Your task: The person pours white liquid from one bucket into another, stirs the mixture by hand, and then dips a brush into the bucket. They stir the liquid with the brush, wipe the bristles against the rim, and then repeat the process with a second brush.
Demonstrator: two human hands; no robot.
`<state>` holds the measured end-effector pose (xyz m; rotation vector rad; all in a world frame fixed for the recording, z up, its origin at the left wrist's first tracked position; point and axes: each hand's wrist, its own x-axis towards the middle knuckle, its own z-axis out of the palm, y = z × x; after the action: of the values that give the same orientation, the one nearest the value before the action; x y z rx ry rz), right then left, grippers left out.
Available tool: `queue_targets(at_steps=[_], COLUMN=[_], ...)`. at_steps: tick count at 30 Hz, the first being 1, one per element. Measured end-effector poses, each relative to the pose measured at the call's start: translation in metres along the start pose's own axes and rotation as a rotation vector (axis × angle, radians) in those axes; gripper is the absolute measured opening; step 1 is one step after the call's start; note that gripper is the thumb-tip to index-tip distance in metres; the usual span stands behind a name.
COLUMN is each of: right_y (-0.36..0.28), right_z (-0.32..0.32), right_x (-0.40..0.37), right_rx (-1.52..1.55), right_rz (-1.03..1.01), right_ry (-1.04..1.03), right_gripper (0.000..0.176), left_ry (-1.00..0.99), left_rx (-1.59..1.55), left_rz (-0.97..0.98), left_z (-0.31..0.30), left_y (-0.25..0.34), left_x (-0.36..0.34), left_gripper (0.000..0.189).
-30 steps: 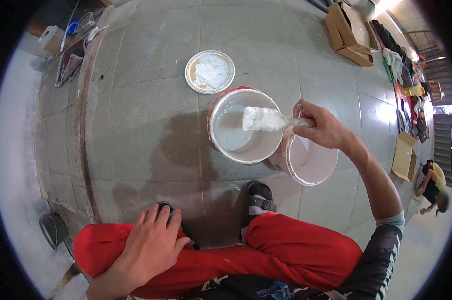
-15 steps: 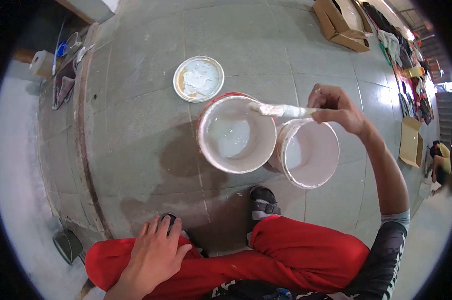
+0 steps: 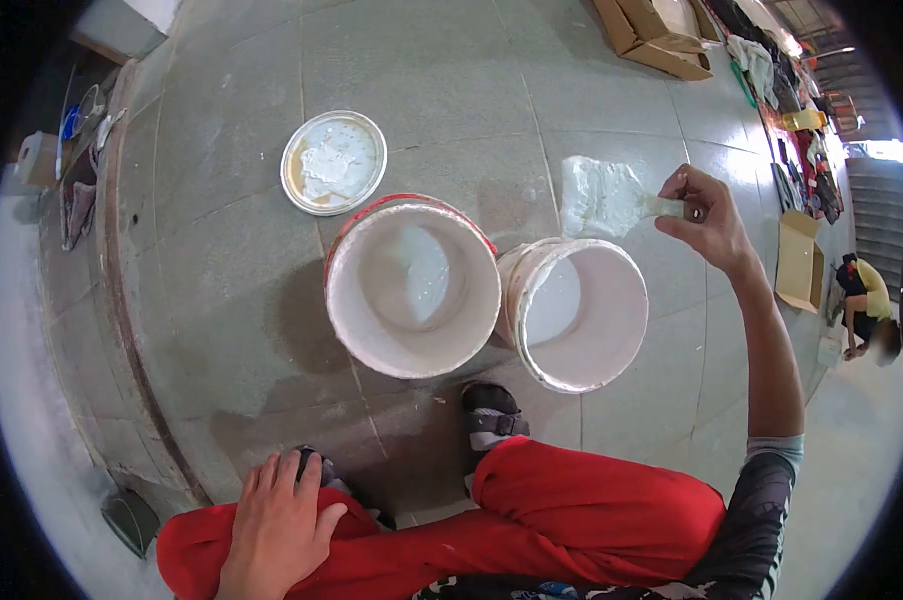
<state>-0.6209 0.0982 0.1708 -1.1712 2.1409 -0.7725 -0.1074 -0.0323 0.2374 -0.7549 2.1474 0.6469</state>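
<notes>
In my right hand is a wide flat paintbrush, pinched by its short handle. White paint coats its bristles, and its flat face shows. The brush is above the floor, just beyond the rim of the smaller white bucket. Left of that stands a larger bucket with a red outer rim and some whitish liquid at the bottom. The smaller one also holds a little white liquid. On my red-trousered knee lies my left hand, fingers stretched out, holding nothing.
A paint-smeared round lid lies on the grey tiled floor. Cardboard boxes and piled items are at the right. A raised sill runs down the left side. Another person crouches far right.
The paintbrush has moved from over the larger bucket's rim toward the right and turned from edge-on to flat. My left hand stays on the knee. The view has shifted slightly.
</notes>
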Motion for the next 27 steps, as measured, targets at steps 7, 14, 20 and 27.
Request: queue_targets(at_steps=[7,14,20,27], right_y=[0.015,0.010,-0.020,-0.051], right_z=[-0.005,-0.005,-0.002,0.017], right_x=[0.003,0.010,0.021,0.029], right_rx=[-0.073,-0.142,-0.228,-0.230], right_rz=[0.086,0.028,-0.050,-0.199], right_ry=[-0.052,-0.108,-0.199,-0.278], right_gripper=[0.026,0.027,0.024,0.022], left_ry=[-0.022,-0.010,0.007,0.026], left_rx=[-0.013,-0.017,-0.014,-0.010], left_rz=[-0.013,-0.014,-0.017,-0.010], left_z=[-0.005,-0.001,-0.003,-0.002], left_y=[0.001,-0.002,0.000,-0.001], left_x=[0.009,0.011,0.009,0.001], left_gripper=[0.061,0.062,0.062,0.063])
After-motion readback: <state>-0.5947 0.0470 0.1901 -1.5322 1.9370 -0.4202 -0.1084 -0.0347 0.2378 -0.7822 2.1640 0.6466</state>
